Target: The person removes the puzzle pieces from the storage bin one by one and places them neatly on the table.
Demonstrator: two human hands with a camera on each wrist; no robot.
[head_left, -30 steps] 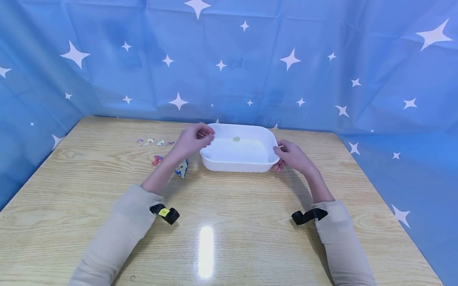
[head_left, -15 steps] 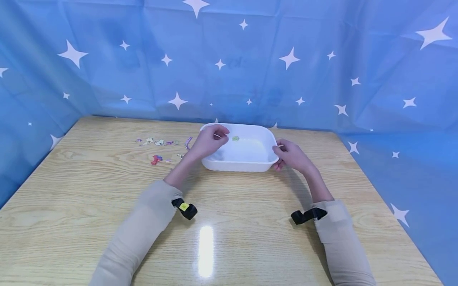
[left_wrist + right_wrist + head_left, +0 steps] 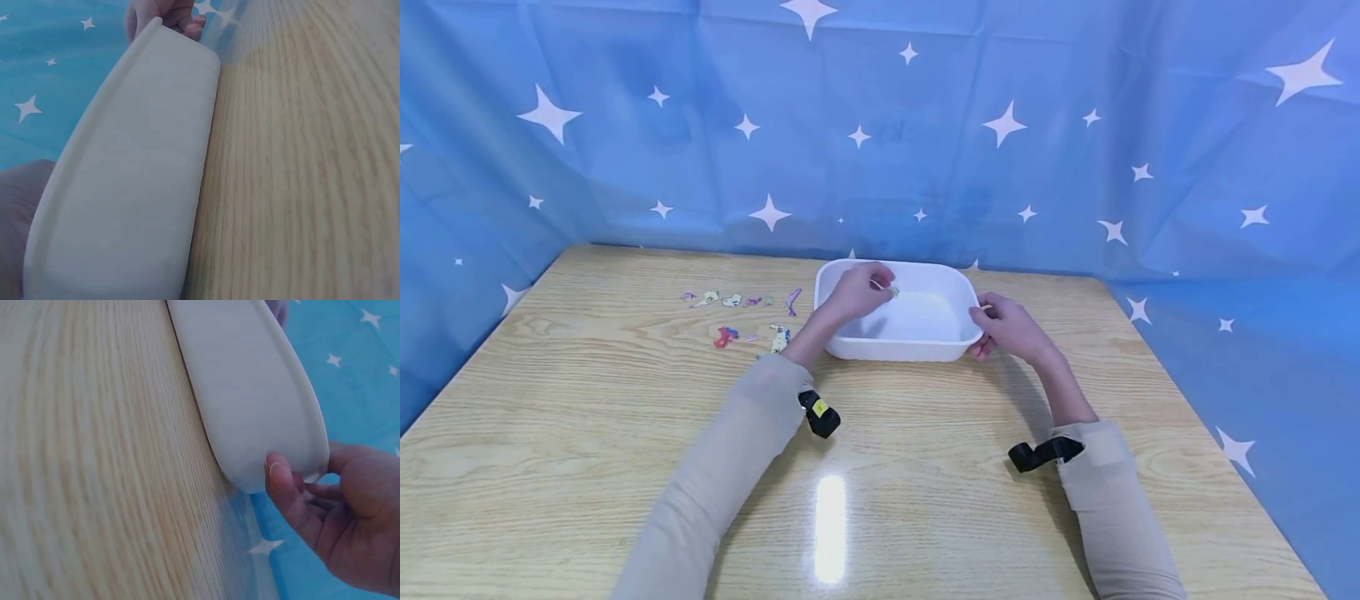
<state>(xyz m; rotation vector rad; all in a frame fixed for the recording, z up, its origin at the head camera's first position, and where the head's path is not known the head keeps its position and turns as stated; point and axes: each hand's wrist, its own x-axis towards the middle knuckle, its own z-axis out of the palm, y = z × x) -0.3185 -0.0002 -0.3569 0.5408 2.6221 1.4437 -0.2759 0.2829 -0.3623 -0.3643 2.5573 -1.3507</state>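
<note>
A white tray (image 3: 917,350) with raised walls sits near the far edge of the table. My left hand (image 3: 857,292) reaches over its left side into it. There the loosely bent fingers and thumb are beside a small greenish flat piece (image 3: 895,292) on the tray floor, with a gap between the tips. Most of the left hand is hidden behind the tray wall (image 3: 125,162) in the left wrist view. My right hand (image 3: 1011,327) grips the tray's right end; in the right wrist view its thumb and fingers hold the rim (image 3: 319,425).
Left of the tray lie several small flat cut-out pieces: a purple strip (image 3: 793,301), a red and blue one (image 3: 726,337), a pale one (image 3: 780,338) partly blue, and a row of little ones (image 3: 732,300). A blue star-patterned cloth (image 3: 880,125) hangs behind the table.
My left hand has moved right, from the tray's left rim into the tray, up to the greenish piece. More cut-outs show where the arm was. The right hand keeps its grip.
</note>
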